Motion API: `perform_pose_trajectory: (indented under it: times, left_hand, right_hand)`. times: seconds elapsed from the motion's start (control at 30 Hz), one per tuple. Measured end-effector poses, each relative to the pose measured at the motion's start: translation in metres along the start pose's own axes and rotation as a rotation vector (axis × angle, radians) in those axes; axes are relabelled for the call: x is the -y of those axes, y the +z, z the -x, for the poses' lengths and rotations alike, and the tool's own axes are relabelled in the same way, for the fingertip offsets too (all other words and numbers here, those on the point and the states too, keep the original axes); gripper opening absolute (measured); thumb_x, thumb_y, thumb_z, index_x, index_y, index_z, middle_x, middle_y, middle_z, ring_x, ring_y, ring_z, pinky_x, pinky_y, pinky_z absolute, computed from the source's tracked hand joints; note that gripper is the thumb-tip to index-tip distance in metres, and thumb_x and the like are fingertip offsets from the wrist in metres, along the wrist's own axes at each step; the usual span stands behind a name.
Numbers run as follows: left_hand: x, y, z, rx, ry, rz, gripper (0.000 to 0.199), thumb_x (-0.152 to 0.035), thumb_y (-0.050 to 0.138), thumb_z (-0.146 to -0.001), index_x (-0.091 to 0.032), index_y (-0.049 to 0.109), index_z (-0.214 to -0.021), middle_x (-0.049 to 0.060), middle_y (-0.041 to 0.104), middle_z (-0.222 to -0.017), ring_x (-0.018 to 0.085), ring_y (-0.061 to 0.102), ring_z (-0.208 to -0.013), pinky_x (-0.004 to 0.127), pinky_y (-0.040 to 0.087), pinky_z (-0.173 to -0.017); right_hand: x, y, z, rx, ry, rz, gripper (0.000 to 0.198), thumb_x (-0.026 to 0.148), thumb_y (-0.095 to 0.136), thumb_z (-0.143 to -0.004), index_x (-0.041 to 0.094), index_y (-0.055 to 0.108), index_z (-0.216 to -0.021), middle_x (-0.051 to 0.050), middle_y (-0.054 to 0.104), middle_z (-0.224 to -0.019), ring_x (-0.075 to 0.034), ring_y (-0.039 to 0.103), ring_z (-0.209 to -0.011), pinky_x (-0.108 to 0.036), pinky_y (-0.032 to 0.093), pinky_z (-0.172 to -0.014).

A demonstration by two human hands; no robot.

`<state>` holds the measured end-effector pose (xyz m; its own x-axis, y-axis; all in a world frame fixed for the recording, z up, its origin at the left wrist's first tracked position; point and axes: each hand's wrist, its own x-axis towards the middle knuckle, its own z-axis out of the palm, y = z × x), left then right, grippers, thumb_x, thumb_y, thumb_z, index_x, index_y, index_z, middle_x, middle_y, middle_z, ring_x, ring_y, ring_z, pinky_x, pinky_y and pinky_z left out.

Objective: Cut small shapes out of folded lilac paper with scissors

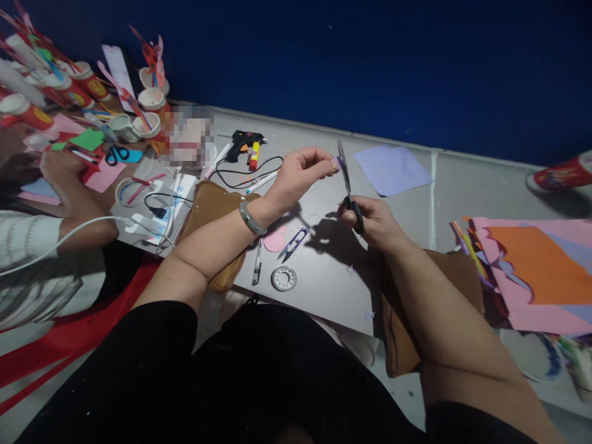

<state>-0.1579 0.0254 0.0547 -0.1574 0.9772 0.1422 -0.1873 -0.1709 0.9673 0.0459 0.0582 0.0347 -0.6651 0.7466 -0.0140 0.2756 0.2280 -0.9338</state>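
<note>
My left hand (pixel 300 176) is raised over the table, thumb and fingertips pinching a small piece of purple paper (pixel 338 164). My right hand (pixel 372 221) grips black-handled scissors (pixel 347 179), their blades pointing up right beside the paper piece. Whether the blades touch the paper I cannot tell. Below my hands on the table lie purple thread snips (pixel 294 245), a pink paper circle (pixel 275 239), a roll of tape (pixel 283 279) and a pen (pixel 257 262). A larger lilac sheet (pixel 393 169) rests beyond my right hand.
A black glue gun (pixel 245 143) with its cord and a glue stick (pixel 254 156) lie at the back. Coloured paper sheets (pixel 555 265) are stacked at right, near a red cup (pixel 567 172). At left, a co-worker's arm (pixel 78 191) rests near paper cups (pixel 150 123) and a power strip (pixel 178 200).
</note>
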Motion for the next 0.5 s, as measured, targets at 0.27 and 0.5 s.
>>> perform_pose_trajectory:
  times: [0.27,0.5]
  left_hand:
    - [0.0027,0.0023,-0.0011,-0.001,-0.026,0.036,0.037,-0.050,0.082,-0.086,-0.019,0.068,-0.074,-0.001,0.069,-0.074,0.010,0.063,-0.075,0.028,0.051,-0.079]
    - [0.0003,-0.0015,-0.0001,0.013,0.010,0.048,0.023,-0.032,0.087,-0.081,-0.018,0.070,-0.075,-0.001,0.069,-0.076,0.009,0.061,-0.075,0.028,0.051,-0.080]
  right_hand:
    - [-0.0002,0.0013,-0.0002,-0.012,0.011,0.003,0.048,0.064,0.079,-0.075,0.023,0.057,-0.066,0.001,0.050,-0.061,-0.014,0.041,-0.058,-0.031,0.034,-0.055]
    - [0.0027,0.0013,0.0000,-0.010,0.011,-0.004,0.050,0.067,0.081,-0.072,0.023,0.058,-0.065,0.001,0.050,-0.060,-0.014,0.040,-0.057,-0.031,0.034,-0.055]
